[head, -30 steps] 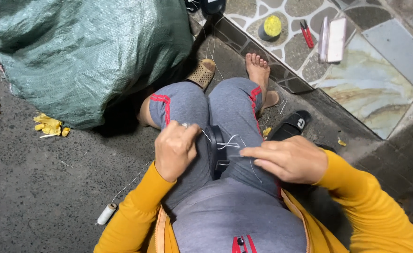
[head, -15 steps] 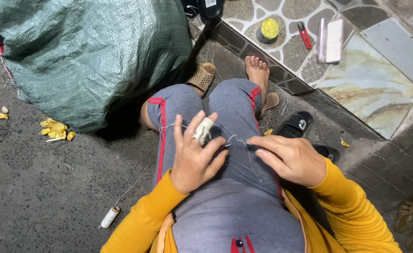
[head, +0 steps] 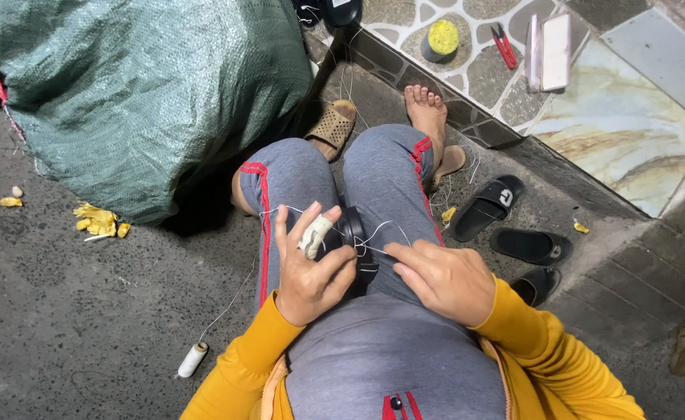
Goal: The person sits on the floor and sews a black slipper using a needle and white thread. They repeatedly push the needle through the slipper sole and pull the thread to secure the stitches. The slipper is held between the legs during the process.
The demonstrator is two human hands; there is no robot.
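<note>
I sit with grey trousers with red stripes over my knees. My left hand is raised over my lap, fingers spread, one finger wrapped in white tape, with thin white thread looped across it; its thumb presses a small black object on my lap. My right hand lies beside it on my right thigh, fingers closed and pinching the thread's other end. The thread runs taut between both hands.
A large green woven sack stands at the left. A white thread spool lies on the concrete floor. Black slippers rest right of my legs. On the tiled step are a yellow-topped spool, red snips and a phone.
My left hand opened from a fist and rose with fingers spread, thread looped over it. My right hand slid left along the thigh. The black object now shows between them.
</note>
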